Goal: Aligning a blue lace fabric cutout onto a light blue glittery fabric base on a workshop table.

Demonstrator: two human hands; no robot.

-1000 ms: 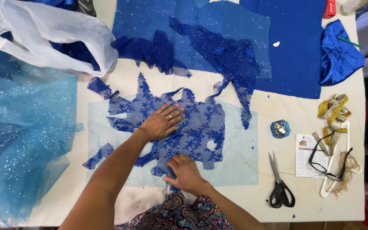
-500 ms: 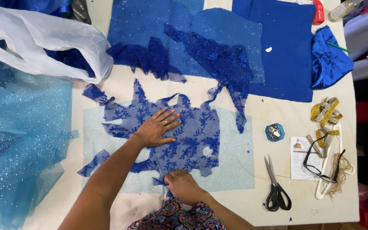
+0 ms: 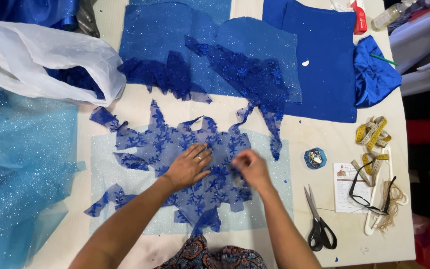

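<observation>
While both press lace [image 3: 175, 144], left hand [image 3: 187, 167], right hand [image 3: 250, 169] mid-panel.

A pale table [image 3: 324, 134] carries blue fabric pieces [image 3: 319, 65], a white plastic bag [image 3: 41, 55], scissors [image 3: 318, 224] and a tape measure [image 3: 373, 132].

The right hand [image 3: 251, 169] has come up from the lace's [image 3: 195, 164] lower edge to its middle, close beside the left hand [image 3: 187, 167], blurred.
</observation>
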